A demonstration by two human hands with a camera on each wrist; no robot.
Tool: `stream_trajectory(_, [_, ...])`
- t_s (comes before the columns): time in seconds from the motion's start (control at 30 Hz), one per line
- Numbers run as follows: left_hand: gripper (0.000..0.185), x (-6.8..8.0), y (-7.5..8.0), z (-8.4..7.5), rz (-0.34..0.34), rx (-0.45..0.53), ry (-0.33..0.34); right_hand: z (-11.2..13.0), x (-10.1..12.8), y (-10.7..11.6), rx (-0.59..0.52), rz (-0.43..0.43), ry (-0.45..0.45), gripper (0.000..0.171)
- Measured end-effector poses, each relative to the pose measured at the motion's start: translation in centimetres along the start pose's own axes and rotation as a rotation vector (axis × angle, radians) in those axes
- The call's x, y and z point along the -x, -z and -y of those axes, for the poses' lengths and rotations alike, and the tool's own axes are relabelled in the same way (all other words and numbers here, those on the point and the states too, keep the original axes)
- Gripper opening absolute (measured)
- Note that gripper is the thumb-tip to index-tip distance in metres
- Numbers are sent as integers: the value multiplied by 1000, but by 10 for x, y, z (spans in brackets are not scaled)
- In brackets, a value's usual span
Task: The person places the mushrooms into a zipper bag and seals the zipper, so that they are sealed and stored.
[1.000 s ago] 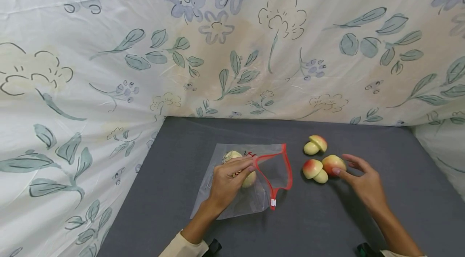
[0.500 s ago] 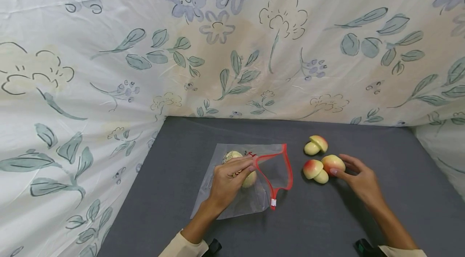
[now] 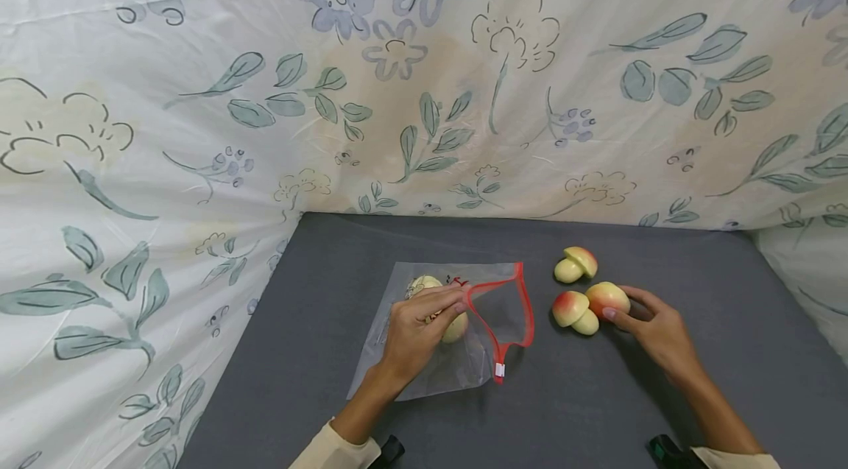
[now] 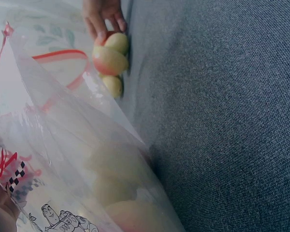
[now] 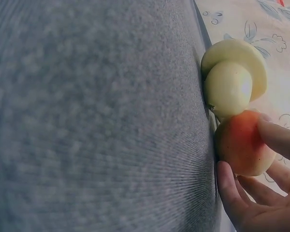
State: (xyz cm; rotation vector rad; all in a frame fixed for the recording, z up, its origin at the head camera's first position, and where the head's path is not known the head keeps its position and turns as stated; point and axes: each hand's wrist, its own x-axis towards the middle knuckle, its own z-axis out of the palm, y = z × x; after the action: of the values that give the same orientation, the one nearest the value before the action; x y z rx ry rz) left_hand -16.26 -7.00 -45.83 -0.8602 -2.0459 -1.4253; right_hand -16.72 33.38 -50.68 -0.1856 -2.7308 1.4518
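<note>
Behind the left hand point(image 3: 420, 325) pinching the bag point(image 3: 457, 372), contents point(image 3: 454, 330) half-hide; the right hand point(image 3: 657, 333) pinches a reddish piece point(image 3: 606, 299).

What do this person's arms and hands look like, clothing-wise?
The left hand and right hand wear no gloves. The left sleeve and right sleeve are cream. A black gadget shows by the left cuff, a dark, green-tinged one by the right.

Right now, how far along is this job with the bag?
Partway, it seems. Done: pale round pieces already show inside the clear bag; the exact count is unclear. In hand: the left hand pinches the bag; the right hand grips a rounded red-yellow piece outside it. Remaining: probably that piece, plus the nearer mushroom and the farther mushroom on the dark cloth.
</note>
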Motion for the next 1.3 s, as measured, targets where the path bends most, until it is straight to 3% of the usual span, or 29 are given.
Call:
stream_trajectory(0.3, [25,0,-1,-1,2,-6,2,-7,2,-4,-150,7,41,66])
stream_trajectory(0.73, [25,0,-1,0,5,-21,2,-13,10,-2,-184,-35,57,62])
stream_trajectory(1.1, [26,0,-2,0,9,-28,1,-1,23,5,-97,-60,6,69])
stream_trajectory(1.3, [26,0,-2,1,7,-5,-7,10,29,7,-81,-74,26,68])
